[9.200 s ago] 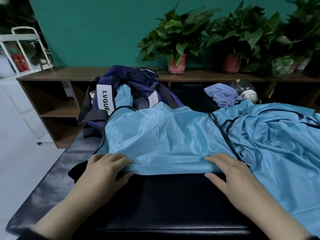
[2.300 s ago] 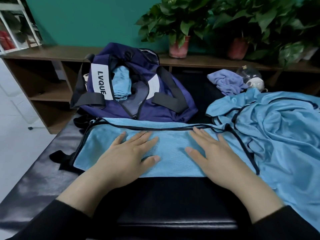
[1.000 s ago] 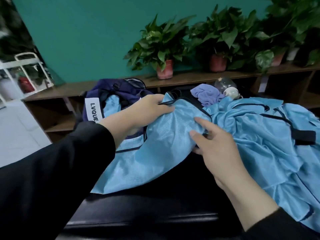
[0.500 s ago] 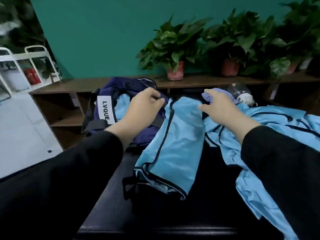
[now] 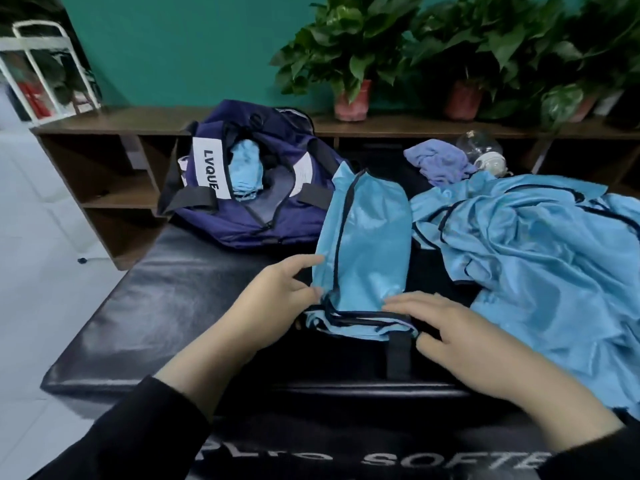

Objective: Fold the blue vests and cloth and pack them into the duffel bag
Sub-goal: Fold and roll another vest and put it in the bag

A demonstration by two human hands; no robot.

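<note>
- Folded vest [image 5: 363,244] lies as a narrow strip on the black padded table [image 5: 166,323], long axis running away from the person, far end reaching toward the duffel bag [image 5: 263,202]
- Near end of the strip sits directly between the two hands; dark trim and a black strap [image 5: 398,355] hang off that end toward the person
- Left hand [image 5: 277,299]: fingers curled at the strip's near-left edge, thumb and fingers seeming to pinch the fabric
- Right hand [image 5: 446,330]: fingers straight and spread, resting flat on the near-right corner, pressing it down
- Both hands about equally near the strip; the left one lies on the bag's side
- Duffel bag stands open at far left, a rolled blue piece [image 5: 246,174] already inside; the strip's far end lies just beside the bag's right end
- Loose pile of blue vests [image 5: 536,244] heaped to the right, apart from the strip; purple cloth [image 5: 440,161] lies beyond it, near a glass bulb [image 5: 481,147]
- Judgement: next fold or roll would likely run along the long axis, near end going away toward the bag, then a short carry leftward
</note>
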